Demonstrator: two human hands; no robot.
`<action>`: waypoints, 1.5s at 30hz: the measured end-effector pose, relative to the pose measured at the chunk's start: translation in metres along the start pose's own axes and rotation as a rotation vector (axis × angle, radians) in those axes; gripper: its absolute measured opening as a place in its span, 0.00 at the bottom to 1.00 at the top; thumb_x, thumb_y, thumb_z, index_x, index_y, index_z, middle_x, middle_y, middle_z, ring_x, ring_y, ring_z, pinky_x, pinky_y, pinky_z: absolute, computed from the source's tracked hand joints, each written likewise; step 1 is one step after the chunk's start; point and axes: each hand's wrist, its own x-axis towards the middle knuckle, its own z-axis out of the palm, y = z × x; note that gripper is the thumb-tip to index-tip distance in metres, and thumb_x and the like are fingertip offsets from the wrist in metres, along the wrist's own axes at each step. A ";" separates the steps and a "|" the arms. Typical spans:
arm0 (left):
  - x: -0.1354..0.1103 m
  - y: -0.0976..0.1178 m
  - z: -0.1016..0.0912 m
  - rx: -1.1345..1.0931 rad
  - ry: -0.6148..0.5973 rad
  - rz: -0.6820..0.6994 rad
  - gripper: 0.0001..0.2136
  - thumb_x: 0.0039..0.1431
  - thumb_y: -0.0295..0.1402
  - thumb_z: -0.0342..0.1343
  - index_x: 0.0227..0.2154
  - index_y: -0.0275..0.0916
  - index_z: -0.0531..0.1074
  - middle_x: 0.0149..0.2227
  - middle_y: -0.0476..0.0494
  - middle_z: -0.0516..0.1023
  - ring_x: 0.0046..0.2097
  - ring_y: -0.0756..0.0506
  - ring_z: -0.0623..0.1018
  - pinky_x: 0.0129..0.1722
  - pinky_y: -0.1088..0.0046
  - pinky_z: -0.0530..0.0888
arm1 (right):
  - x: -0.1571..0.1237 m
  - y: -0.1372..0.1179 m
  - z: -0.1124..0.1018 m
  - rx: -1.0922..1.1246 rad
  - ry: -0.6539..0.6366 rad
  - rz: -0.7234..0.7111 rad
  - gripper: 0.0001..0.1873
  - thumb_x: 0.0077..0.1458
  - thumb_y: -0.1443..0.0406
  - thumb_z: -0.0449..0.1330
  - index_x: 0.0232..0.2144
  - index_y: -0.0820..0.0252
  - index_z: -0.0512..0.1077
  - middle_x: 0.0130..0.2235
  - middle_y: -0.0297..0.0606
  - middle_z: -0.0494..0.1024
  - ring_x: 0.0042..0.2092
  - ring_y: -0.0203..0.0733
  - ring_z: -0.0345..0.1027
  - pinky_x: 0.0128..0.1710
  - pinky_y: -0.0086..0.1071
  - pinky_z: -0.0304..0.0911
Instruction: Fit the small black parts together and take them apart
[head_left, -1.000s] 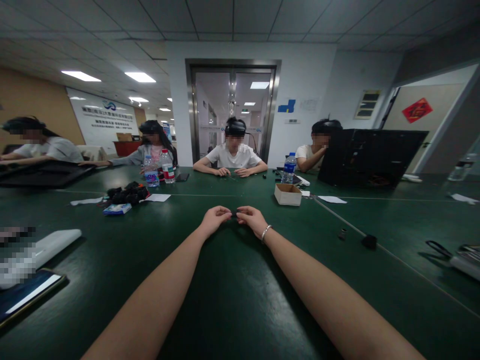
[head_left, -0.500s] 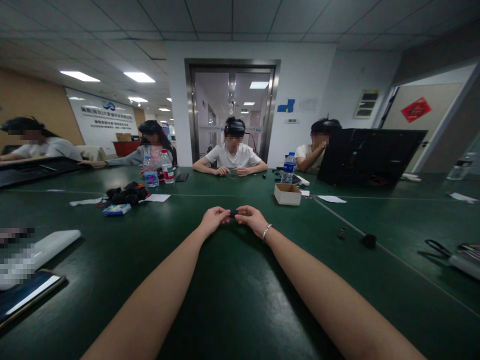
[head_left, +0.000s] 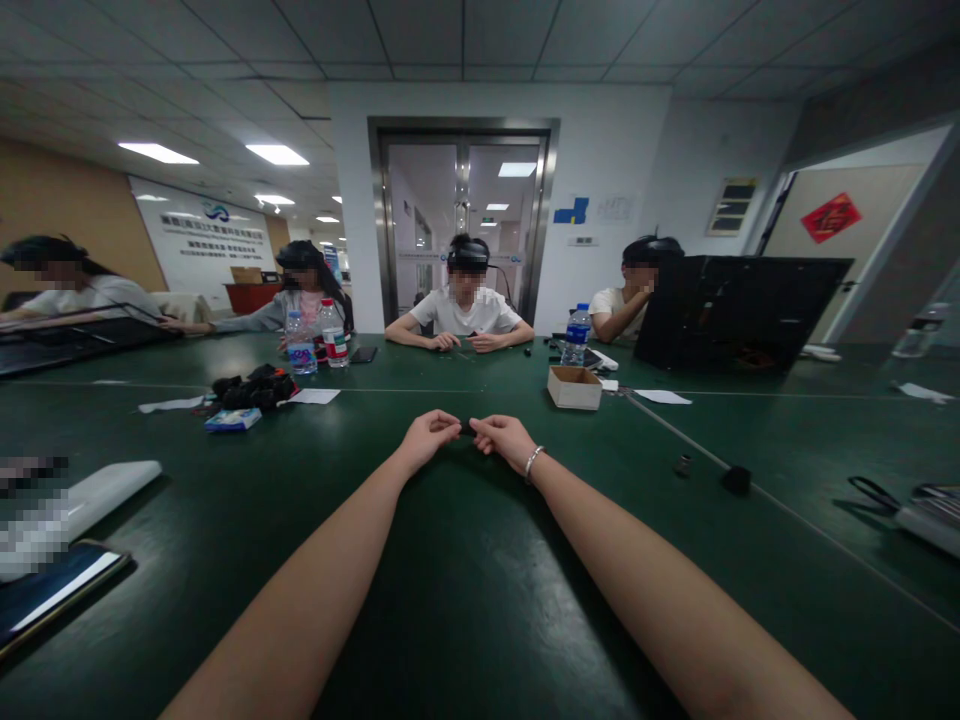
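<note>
Green tabletop [head_left: 480, 610] runs from us toward a co-worker [head_left: 466, 312] opposite. Over it is a small dark piece [head_left: 467, 428], held from both sides — our left hand [head_left: 430, 436] pinches one end, our right hand [head_left: 507, 440] the other, probably because something so slight suits a pinch rather than a full grasp. We reach well forward, perhaps for a plain view; an open box [head_left: 573, 392] stands beyond our right hand, seemingly leaving elbow room.
</note>
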 end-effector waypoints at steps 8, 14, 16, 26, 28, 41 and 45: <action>-0.002 0.002 0.002 -0.018 0.005 0.073 0.17 0.35 0.36 0.66 0.29 0.34 0.71 0.32 0.44 0.76 0.36 0.48 0.75 0.44 0.67 0.68 | -0.002 -0.007 0.005 -0.067 0.016 0.068 0.21 0.48 0.53 0.59 0.19 0.66 0.63 0.16 0.37 0.71 0.16 0.29 0.63 0.13 0.20 0.60; -0.004 0.007 0.003 0.044 0.042 0.084 0.17 0.35 0.37 0.66 0.30 0.34 0.71 0.33 0.43 0.76 0.36 0.47 0.75 0.42 0.68 0.69 | 0.002 -0.003 0.003 -0.098 0.004 0.058 0.22 0.49 0.52 0.56 0.18 0.65 0.63 0.16 0.38 0.71 0.16 0.31 0.64 0.13 0.21 0.60; -0.004 0.008 0.003 0.056 0.049 0.069 0.17 0.37 0.38 0.65 0.30 0.34 0.72 0.31 0.43 0.76 0.35 0.47 0.75 0.39 0.70 0.70 | 0.003 -0.001 0.002 -0.095 -0.004 0.055 0.22 0.50 0.52 0.56 0.18 0.65 0.63 0.17 0.38 0.72 0.17 0.31 0.65 0.13 0.21 0.60; -0.002 0.006 0.004 0.094 0.083 -0.050 0.19 0.39 0.47 0.61 0.24 0.34 0.68 0.23 0.45 0.74 0.25 0.50 0.73 0.24 0.76 0.65 | 0.000 -0.002 0.002 -0.095 -0.050 0.051 0.17 0.51 0.57 0.58 0.20 0.65 0.64 0.17 0.36 0.72 0.17 0.29 0.64 0.15 0.20 0.60; -0.001 0.005 0.003 0.112 0.098 -0.069 0.20 0.39 0.48 0.60 0.23 0.34 0.68 0.22 0.45 0.74 0.24 0.51 0.72 0.23 0.77 0.65 | -0.001 -0.003 0.002 -0.099 -0.060 0.046 0.15 0.51 0.59 0.58 0.21 0.65 0.65 0.17 0.35 0.71 0.17 0.29 0.64 0.15 0.20 0.60; -0.002 0.009 0.004 0.181 0.151 -0.090 0.19 0.40 0.48 0.59 0.18 0.35 0.69 0.19 0.47 0.72 0.21 0.52 0.68 0.23 0.76 0.63 | -0.002 0.000 0.001 -0.041 -0.066 -0.012 0.08 0.48 0.65 0.62 0.27 0.67 0.68 0.18 0.34 0.72 0.19 0.29 0.65 0.16 0.19 0.61; -0.001 0.008 0.004 0.172 0.162 -0.090 0.18 0.41 0.47 0.59 0.17 0.35 0.68 0.17 0.49 0.70 0.20 0.53 0.67 0.22 0.76 0.63 | -0.002 0.000 0.002 -0.032 -0.069 -0.038 0.09 0.46 0.66 0.63 0.30 0.66 0.67 0.20 0.33 0.73 0.19 0.29 0.65 0.16 0.20 0.62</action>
